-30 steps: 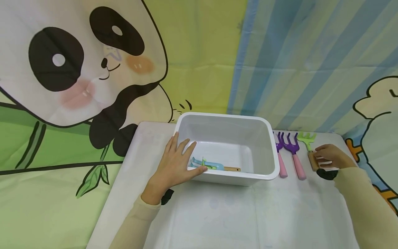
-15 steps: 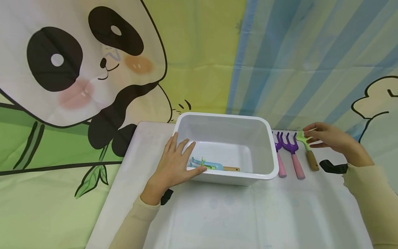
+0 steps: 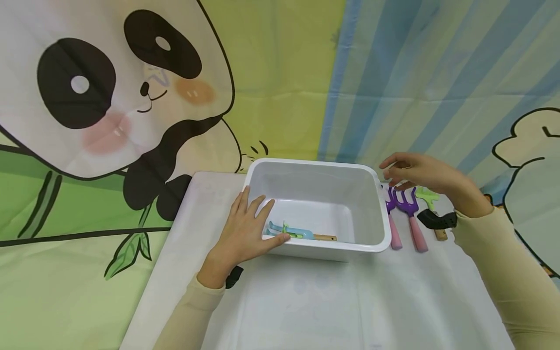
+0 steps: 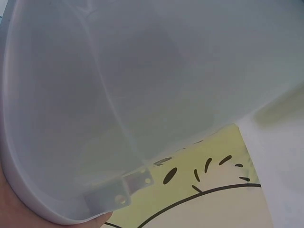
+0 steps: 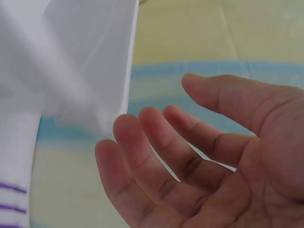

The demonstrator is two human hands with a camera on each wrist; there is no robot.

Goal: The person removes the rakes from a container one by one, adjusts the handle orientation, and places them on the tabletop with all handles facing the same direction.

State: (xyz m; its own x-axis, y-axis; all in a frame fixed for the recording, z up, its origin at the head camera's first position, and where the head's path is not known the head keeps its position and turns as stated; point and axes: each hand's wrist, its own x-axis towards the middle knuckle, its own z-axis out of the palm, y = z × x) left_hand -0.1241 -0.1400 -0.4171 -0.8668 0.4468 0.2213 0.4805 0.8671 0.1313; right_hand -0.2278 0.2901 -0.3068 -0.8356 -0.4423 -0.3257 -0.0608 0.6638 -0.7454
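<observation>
My left hand (image 3: 242, 228) rests with spread fingers on the front left corner of a white plastic bin (image 3: 328, 248), thumb along the front rim. The left wrist view shows the bin's wall (image 4: 142, 71) up close and part of the hand (image 4: 19, 209) at the rim. Near the back right corner, my right hand (image 3: 424, 175) hovers with loosely bent fingers and holds nothing. Below it lie two purple hand forks with pink handles (image 3: 418, 234). A small green rake (image 3: 427, 194) with a wooden handle lies beside them, partly hidden by the right wrist's black strap.
Inside the bin, against its front wall, lie a light blue tool with a wooden handle (image 3: 302, 233) and a green piece (image 3: 285, 228). A white table (image 3: 306, 301) carries everything. Behind it hangs a cloth printed with a panda (image 3: 192, 146) and blue stripes.
My right hand has risen from the green rake's handle and swung left to the bin's back right corner. The rake stays on the table. The left hand has kept its place.
</observation>
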